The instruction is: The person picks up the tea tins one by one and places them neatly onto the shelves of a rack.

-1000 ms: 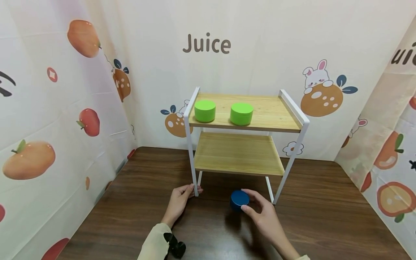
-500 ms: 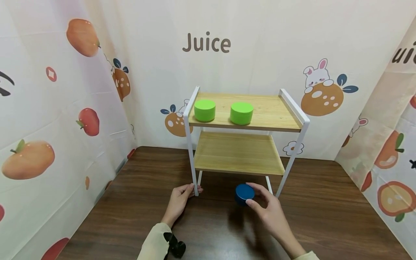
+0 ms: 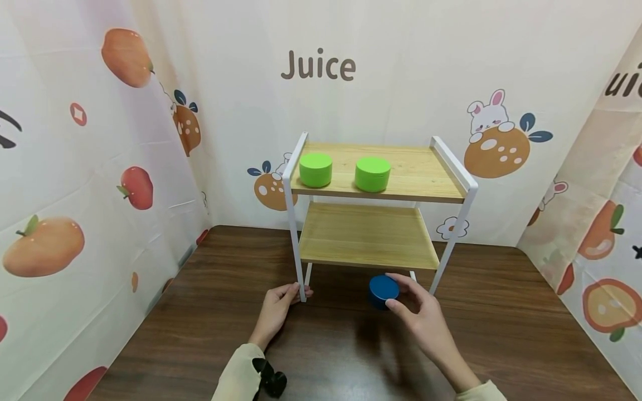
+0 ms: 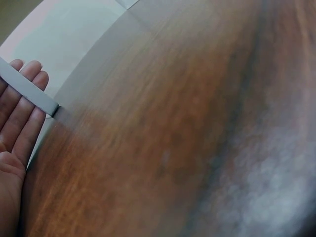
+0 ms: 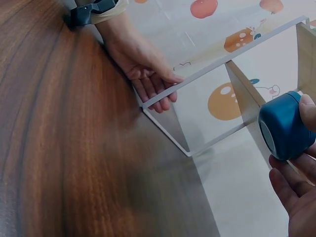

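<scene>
My right hand [image 3: 423, 312] grips a small blue round container [image 3: 384, 292] from its right side, thumb in front and fingers behind. It hangs above the table, in front of the lower part of a two-tier wooden shelf [image 3: 371, 234]. The right wrist view shows the blue container [image 5: 284, 126] tilted, its pale base visible. At the shelf's front left, my left hand [image 3: 275, 312] holds the foot of the white leg [image 3: 296, 245], fingers behind it. In the left wrist view the leg [image 4: 29, 91] crosses the left hand's fingers [image 4: 22, 116].
Two green round containers [image 3: 315, 170] stand on the top tier [image 3: 416, 167], left and middle. The lower tier [image 3: 371, 234] is bare wood. A dark wooden table [image 3: 200, 334] lies beneath, with a fruit-printed cloth [image 3: 241, 100] behind and at both sides.
My right hand has moved the blue container to the right and up in the head view, closer to the shelf's right leg. My left hand stays at the left leg.
</scene>
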`<state>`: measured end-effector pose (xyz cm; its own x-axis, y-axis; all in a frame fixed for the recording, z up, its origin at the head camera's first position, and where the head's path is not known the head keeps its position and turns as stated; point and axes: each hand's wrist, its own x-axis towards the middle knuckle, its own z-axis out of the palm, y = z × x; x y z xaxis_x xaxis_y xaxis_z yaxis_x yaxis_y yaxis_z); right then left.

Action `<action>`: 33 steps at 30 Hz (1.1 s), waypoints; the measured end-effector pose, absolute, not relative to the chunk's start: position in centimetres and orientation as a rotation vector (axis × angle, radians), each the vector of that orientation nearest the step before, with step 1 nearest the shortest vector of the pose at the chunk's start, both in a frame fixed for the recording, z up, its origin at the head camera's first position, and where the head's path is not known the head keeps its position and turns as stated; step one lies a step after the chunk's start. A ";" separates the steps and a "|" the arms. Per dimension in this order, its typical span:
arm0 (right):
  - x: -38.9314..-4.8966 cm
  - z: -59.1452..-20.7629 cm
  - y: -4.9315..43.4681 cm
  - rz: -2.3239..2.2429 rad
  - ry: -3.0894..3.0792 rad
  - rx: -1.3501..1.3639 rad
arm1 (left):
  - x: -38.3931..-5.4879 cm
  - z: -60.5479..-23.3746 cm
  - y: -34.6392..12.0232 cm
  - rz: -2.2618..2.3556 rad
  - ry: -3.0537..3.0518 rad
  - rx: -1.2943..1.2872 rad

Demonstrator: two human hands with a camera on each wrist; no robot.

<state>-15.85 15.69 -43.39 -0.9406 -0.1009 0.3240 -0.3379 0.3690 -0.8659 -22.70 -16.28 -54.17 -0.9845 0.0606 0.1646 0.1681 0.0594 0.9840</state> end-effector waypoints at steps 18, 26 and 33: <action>-16.5 -40.9 16.2 1.554 -2.387 0.460 | -22.6 -53.9 -16.2 -2.130 -2.206 -0.214; -16.7 -39.9 16.1 1.581 -2.331 0.501 | -22.6 -54.0 -16.2 -2.118 -2.227 -0.202; -17.1 -39.1 16.6 1.539 -2.357 0.501 | -22.6 -53.9 -16.2 -2.112 -2.228 -0.219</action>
<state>-17.10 16.59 -39.14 -0.9003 -0.1337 0.4142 -0.4330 0.3717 -0.8212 -22.64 -16.20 -53.91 -0.9878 0.0595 0.1437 0.1467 0.0491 0.9880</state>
